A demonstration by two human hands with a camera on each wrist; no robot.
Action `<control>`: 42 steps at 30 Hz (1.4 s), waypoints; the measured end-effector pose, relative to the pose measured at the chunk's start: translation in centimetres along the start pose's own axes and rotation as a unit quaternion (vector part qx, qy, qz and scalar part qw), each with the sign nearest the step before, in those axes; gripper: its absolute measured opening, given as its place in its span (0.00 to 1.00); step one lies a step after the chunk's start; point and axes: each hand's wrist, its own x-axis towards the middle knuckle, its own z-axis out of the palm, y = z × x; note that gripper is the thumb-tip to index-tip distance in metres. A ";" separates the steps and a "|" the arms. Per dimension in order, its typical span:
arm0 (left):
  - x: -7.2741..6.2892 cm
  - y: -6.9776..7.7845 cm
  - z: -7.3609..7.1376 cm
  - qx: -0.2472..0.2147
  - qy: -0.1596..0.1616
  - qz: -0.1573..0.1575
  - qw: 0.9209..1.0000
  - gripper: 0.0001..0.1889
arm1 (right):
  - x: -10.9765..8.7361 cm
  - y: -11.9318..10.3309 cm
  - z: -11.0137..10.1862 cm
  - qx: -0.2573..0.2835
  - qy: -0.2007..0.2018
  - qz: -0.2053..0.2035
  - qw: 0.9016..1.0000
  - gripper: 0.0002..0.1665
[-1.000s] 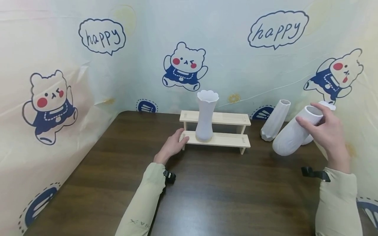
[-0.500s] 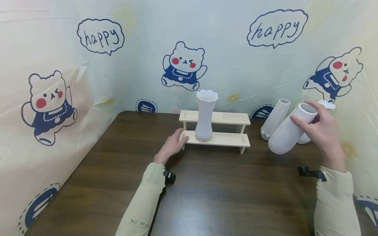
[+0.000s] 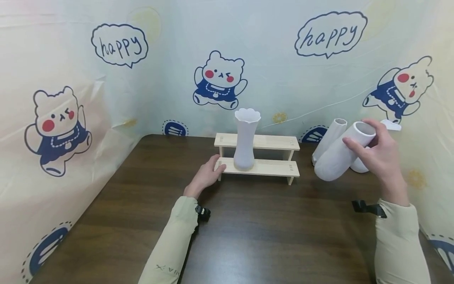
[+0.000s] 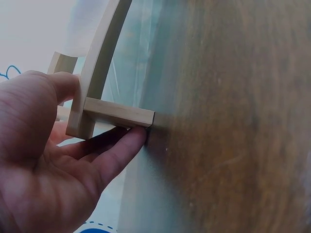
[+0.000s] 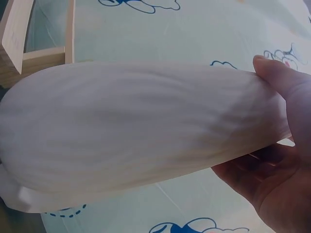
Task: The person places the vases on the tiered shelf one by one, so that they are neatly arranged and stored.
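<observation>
Here the right grip [image 3: 381, 154] is pinching the tilted white vase [image 3: 338, 157] near its rim over the tabletop [image 3: 269, 232]; careful carrying is calling for clearance from the slimmer vase [image 3: 327, 142] just behind. The left grip [image 3: 205, 176] is clasping the wooden stand [image 3: 273, 167], probably steadying it.

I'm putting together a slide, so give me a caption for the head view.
Right hand holding a tilted white vase, left hand gripping the wooden stand that bears a scalloped-rim vase.

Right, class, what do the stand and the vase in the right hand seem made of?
Stand: probably bare wood, matte; pale tan planks with faint grain.
Held vase: perhaps ceramic or plastic, low-sheen; smooth white surface with faint wavy relief leaves either possible.
</observation>
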 end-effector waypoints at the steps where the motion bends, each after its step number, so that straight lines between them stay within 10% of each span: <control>1: 0.0 0.0 0.0 -0.001 0.000 0.000 1.000 0.36 | 0.0 0.0 0.1 0.001 0.001 -0.002 1.000 0.41; 42: 0.0 -0.2 -0.1 0.002 0.000 0.013 1.000 0.36 | -0.4 -2.2 4.9 0.143 0.033 -0.104 0.984 0.40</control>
